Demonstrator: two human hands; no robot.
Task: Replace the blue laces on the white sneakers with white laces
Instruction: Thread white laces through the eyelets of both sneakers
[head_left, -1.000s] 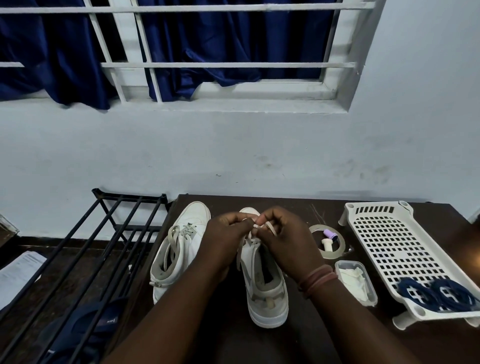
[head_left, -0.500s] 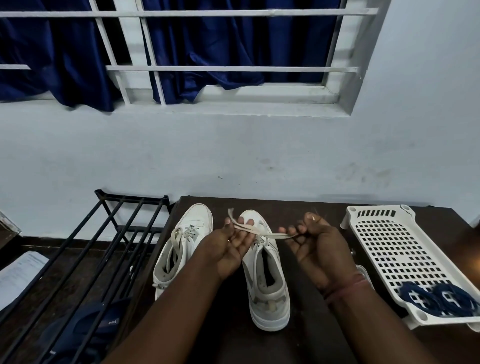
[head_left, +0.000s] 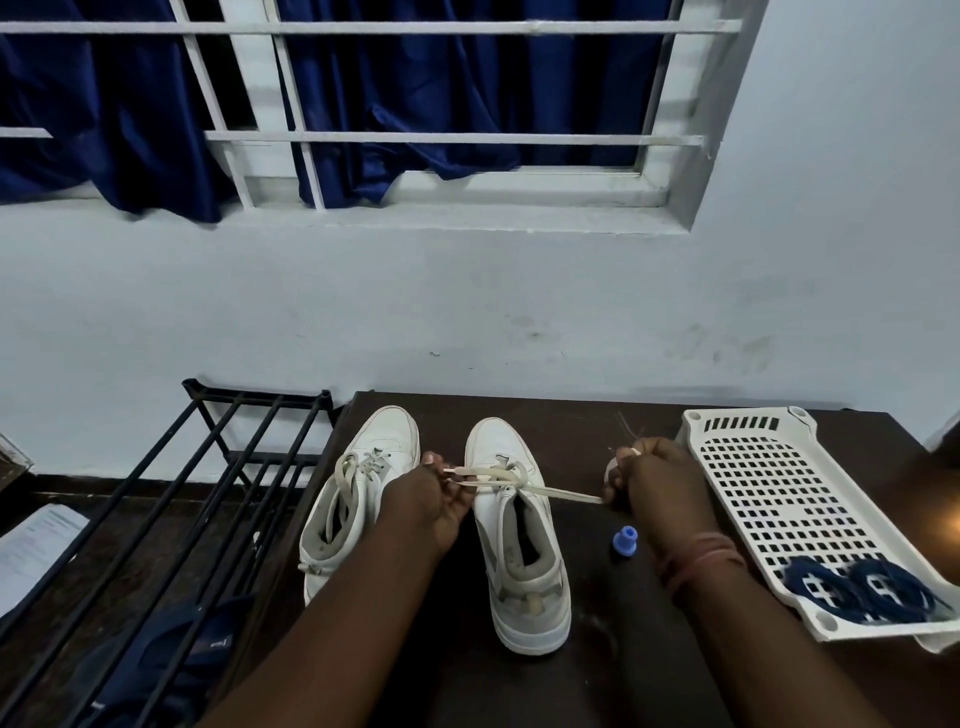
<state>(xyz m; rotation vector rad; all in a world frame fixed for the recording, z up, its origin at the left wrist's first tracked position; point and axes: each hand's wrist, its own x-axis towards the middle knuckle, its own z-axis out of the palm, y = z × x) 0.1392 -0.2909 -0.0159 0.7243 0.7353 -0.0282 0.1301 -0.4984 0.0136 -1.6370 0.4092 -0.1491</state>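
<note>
Two white sneakers stand side by side on the dark table (head_left: 597, 421), toes toward the wall. The left sneaker (head_left: 363, 493) carries a white lace. Across the right sneaker (head_left: 519, 530) a white lace (head_left: 561, 492) is stretched taut. My left hand (head_left: 431, 499) pinches one end of it between the shoes. My right hand (head_left: 652, 483) grips the other end, right of the shoe. Two coiled blue laces (head_left: 862, 592) lie in the near corner of the white perforated tray (head_left: 769, 483) on the right.
A small blue cap (head_left: 623, 543) stands on the table between the right sneaker and my right wrist. A black metal rack (head_left: 197, 493) stands left of the table, with papers (head_left: 31, 551) and a dark blue item (head_left: 156, 654) on the floor. The wall is just behind.
My hands were together over the right sneaker's tongue. They have drawn apart sideways, the right hand moving far right, and the white lace now runs taut between them.
</note>
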